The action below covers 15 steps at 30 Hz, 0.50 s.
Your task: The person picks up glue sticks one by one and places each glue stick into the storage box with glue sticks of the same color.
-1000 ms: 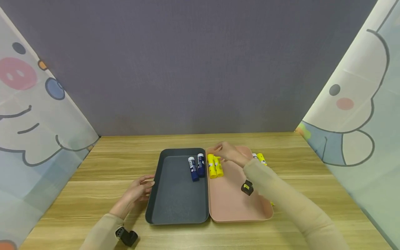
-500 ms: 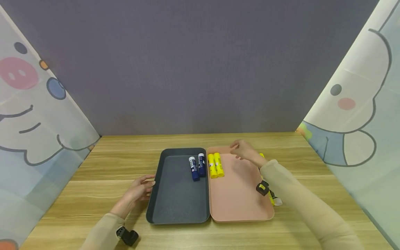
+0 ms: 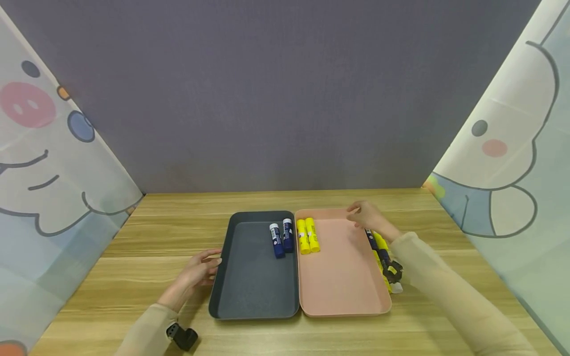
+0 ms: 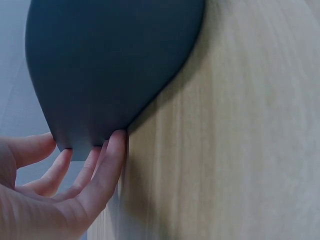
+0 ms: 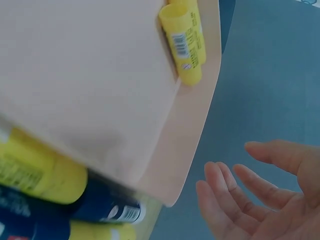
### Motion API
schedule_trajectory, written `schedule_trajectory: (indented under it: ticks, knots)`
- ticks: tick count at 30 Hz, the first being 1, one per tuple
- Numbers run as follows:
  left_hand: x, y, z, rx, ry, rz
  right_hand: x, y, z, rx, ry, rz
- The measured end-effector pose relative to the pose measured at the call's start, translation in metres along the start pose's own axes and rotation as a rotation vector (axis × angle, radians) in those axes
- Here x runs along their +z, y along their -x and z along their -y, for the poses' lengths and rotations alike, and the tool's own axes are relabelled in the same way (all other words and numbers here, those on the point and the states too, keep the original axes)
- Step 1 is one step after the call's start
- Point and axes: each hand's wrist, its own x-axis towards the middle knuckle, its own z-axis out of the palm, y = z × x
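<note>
Right hand (image 3: pixel 367 216) hung empty, fingers parted, by the far right corner of the pink tray (image 3: pixel 343 282). Left hand (image 3: pixel 195 273) touched the dark tray (image 3: pixel 254 282) with relaxed fingers. Pink held two yellow tubes (image 3: pixel 303 237); dark held two blue tubes (image 3: pixel 276 241). Mixed tubes (image 3: pixel 381 243) lay right of pink.

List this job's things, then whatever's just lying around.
Likely this job's:
gray tray
two blue tubes in it
pink tray
two yellow tubes in it
mixed tubes beside it

Just around:
cartoon panels
dark backdrop
wrist cameras

Wooden table (image 3: pixel 165 232) under trays (image 3: pixel 254 287), glue sticks (image 3: pixel 380 241)
</note>
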Motion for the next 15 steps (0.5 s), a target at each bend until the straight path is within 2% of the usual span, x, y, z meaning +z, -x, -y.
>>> schedule_trajectory:
  ticks: [6,15]
  knots:
    - [-0.001,0.0,0.0,0.006,-0.007,0.028,-0.007,0.005,-0.01,0.01,-0.001,-0.01]
    - [0.001,0.001,-0.002,-0.003,-0.008,-0.005,-0.015,0.012,-0.026,0.026,0.004,-0.04]
